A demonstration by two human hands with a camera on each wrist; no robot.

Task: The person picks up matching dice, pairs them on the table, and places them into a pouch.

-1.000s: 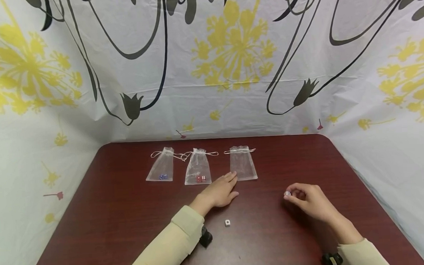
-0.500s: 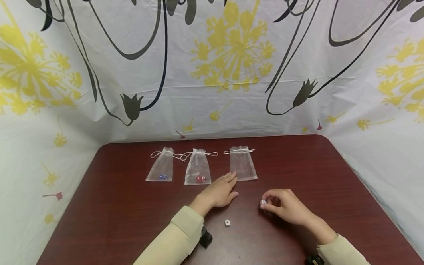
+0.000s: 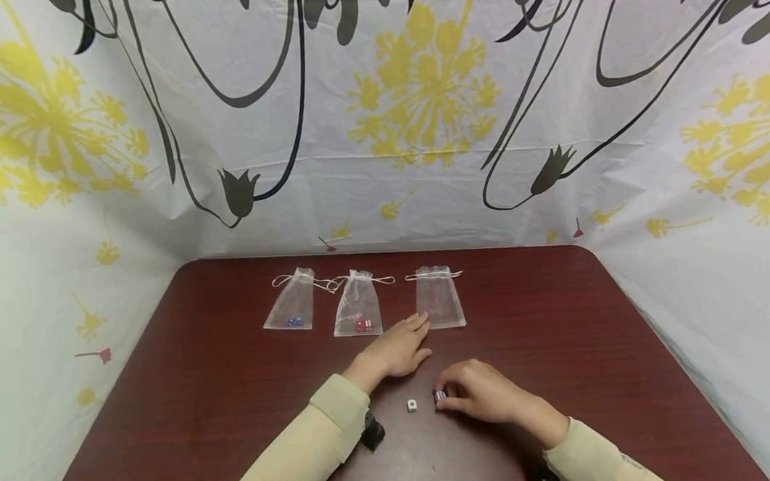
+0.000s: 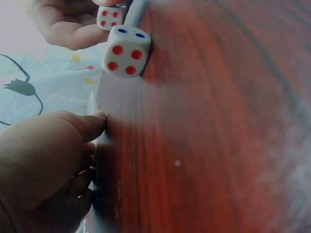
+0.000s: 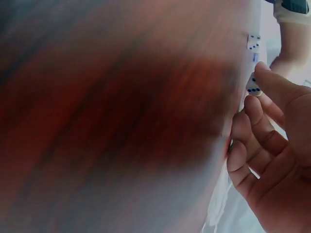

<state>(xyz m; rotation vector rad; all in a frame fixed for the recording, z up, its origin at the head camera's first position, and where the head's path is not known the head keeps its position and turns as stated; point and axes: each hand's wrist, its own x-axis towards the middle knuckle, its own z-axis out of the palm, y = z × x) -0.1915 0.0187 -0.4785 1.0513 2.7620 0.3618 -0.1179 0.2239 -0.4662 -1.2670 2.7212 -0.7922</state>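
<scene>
Between thumb and fingertips my right hand (image 3: 481, 393) pinches a white die (image 3: 440, 395), low over the table just right of a second white die (image 3: 412, 406). That second die lies on the wood; the left wrist view shows red and blue pips on it. My left hand (image 3: 393, 347) rests flat on the table with straight fingers, fingertips at the lower left corner of a sheer drawstring bag (image 3: 440, 299) in which I see nothing. The middle drawstring bag (image 3: 357, 300) holds red dice (image 3: 364, 325); blue dice (image 3: 295, 321) lie inside the left drawstring bag (image 3: 290, 303).
The dark red-brown wooden table (image 3: 190, 396) ends at a far edge against a white patterned cloth (image 3: 370, 198), which also hangs at both sides. A black wrist camera (image 3: 372, 431) sits under the left sleeve (image 3: 304, 448).
My right hand has slid leftward and a little nearer, carrying the pinched die from the right side to beside the other white die. My left hand stays where it was.
</scene>
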